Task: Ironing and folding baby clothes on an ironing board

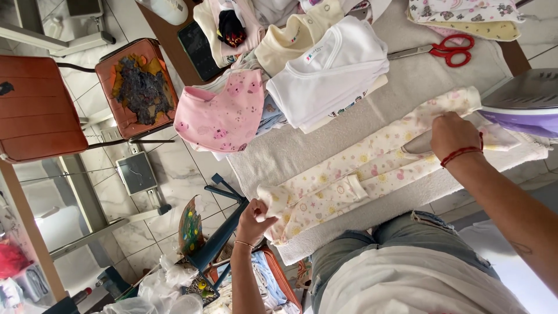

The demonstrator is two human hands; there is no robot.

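**Inspector:** State of the left hand (254, 218)?

**Assistant:** Fingers curled shut, pinching one end of a cream baby garment (354, 174) printed with small flowers and suns. The cloth bunches right at the fingertips and runs away from them across the grey ironing pad (302, 145).

**Inspector:** And the right hand (452, 135)?

**Assistant:** Fingers bent and pressed down on the far end of the same garment. Whether they grip the fabric or only hold it flat, I cannot tell. A red cord bracelet (463, 153) sits on that wrist.

**Inspector:** What lies closest to those fingers?

**Assistant:** A purple iron (520, 104), just beyond the knuckles, its soleplate tip beside the fingertips on the garment.

**Inspector:** Surroundings?

**Assistant:** Past the garment from both hands, a folded white bodysuit (328, 72) tops a stack, with a pink printed piece (224, 113) beside it. Red-handled scissors (450, 49) lie well beyond the right fingers. A worn brown chair (40, 107) stands on the tiled floor, off the table.
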